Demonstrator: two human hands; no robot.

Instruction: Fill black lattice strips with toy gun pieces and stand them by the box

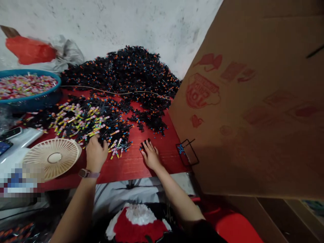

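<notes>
While the person's left hand (97, 155) curls half-closed at the mixed heap of black plastic pieces and pink-and-yellow tubes (76, 118), its hold cannot be told. The right hand (151, 155), fingers loosely bent, covers a few small black plastic pieces (141, 147), grip unclear; a wide sweep could push them off the red bench (118, 171). The round blue plastic basin (40, 104) holds small pink-and-white pieces (27, 84).

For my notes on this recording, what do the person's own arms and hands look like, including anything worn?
The left hand and right hand are without gloves. A watch with a dark face and pale mauve band is on the left wrist; none shows on the right. The right forearm is bare, with a black sleeve around the elbow.
</notes>
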